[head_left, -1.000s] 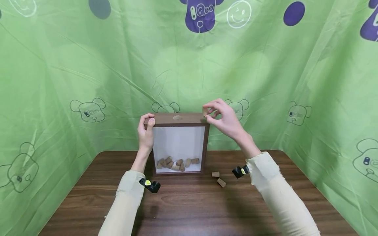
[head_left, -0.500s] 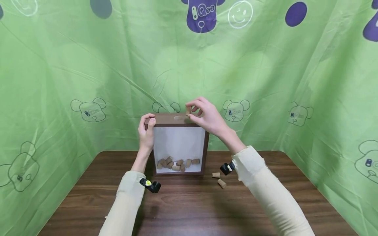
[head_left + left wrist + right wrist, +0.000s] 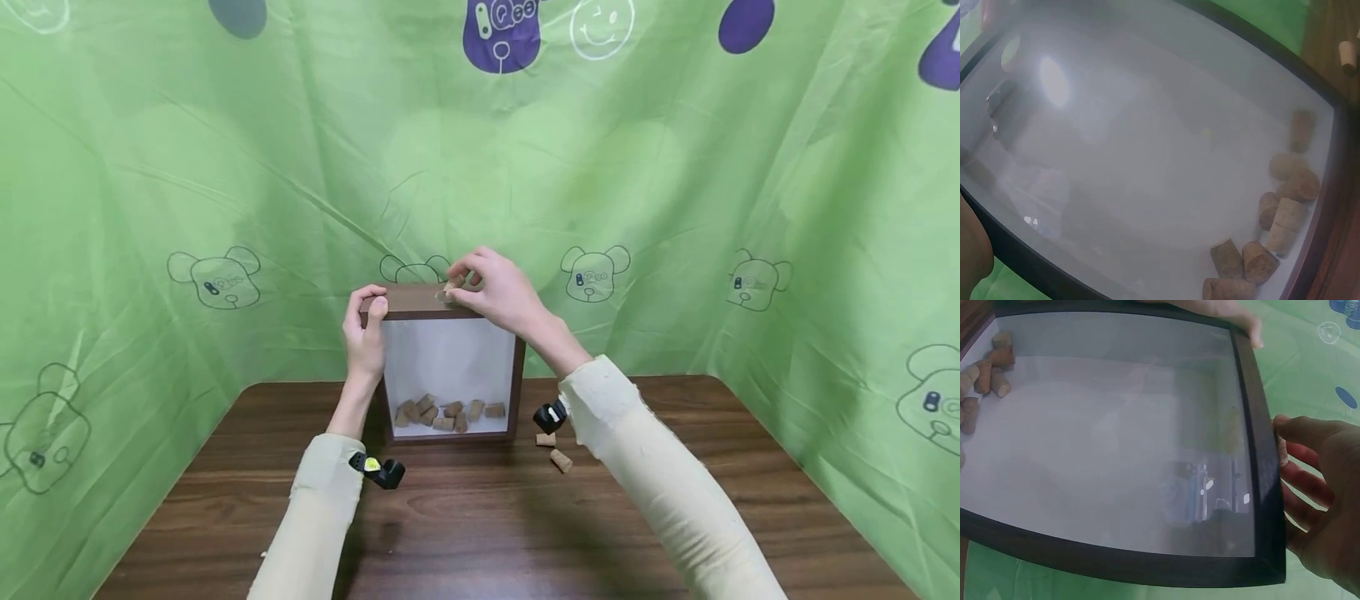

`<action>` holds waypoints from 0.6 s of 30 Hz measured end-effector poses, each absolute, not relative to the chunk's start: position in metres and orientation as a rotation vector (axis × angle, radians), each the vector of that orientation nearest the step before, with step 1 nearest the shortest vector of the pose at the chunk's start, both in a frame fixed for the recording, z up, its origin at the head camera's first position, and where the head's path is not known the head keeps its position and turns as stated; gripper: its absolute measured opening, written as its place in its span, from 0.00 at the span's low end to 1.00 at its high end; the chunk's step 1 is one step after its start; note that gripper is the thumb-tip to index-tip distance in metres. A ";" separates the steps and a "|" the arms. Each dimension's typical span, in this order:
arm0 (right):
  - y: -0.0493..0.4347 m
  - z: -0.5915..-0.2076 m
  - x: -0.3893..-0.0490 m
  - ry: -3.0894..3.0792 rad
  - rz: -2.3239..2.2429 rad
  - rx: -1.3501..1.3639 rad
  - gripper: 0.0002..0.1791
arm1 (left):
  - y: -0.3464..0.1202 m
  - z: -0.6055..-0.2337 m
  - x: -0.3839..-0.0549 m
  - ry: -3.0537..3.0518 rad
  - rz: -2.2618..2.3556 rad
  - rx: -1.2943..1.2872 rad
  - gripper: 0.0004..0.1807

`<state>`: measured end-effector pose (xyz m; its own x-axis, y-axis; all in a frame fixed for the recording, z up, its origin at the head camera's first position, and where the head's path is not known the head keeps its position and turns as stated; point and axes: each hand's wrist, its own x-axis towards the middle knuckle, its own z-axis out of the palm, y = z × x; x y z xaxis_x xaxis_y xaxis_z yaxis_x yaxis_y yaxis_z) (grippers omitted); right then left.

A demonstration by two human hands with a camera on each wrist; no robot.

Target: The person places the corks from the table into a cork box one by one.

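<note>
A brown-framed shadow box [image 3: 523, 375] with a clear front stands upright on the table, several corks [image 3: 426, 408] heaped along its bottom. My left hand [image 3: 365, 337] grips its upper left corner, thumb on the front edge. Above the round hole in the top edge, my right hand [image 3: 501, 292] pinches a cork [image 3: 454, 284] between thumb and fingers. That cork is tilted at the hole; how far it sits inside is hidden. In the right wrist view, the fingers partly cover the cork [image 3: 1282, 452] beside the frame.
Two loose corks, one nearer the box [image 3: 546, 439] and one closer to me [image 3: 561, 461], lie on the wooden table [image 3: 450, 525] right of the box. A green patterned cloth [image 3: 480, 167] hangs behind and at both sides.
My right hand has moved left along the top of the box, bringing the pinched cork from the right corner to the hole. The left hand keeps its grip on the corner.
</note>
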<state>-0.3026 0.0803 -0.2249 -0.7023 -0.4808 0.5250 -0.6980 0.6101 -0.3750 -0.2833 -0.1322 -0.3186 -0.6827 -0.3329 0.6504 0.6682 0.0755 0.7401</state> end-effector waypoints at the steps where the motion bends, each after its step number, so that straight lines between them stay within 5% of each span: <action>1: 0.079 -0.226 -0.302 -2.476 0.794 0.934 0.16 | -0.133 -0.319 -0.283 -1.610 -1.708 -0.340 0.17; 18: 0.112 -0.246 -0.282 -2.314 1.027 0.901 0.16 | -0.133 -0.319 -0.287 -1.603 -1.707 -0.343 0.19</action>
<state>-0.2817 0.1122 -0.2458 -0.6850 -0.3807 0.6211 -0.7160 0.5091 -0.4776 -0.2865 -0.1331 -0.3187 -0.6784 -0.3362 0.6533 0.6730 0.0724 0.7361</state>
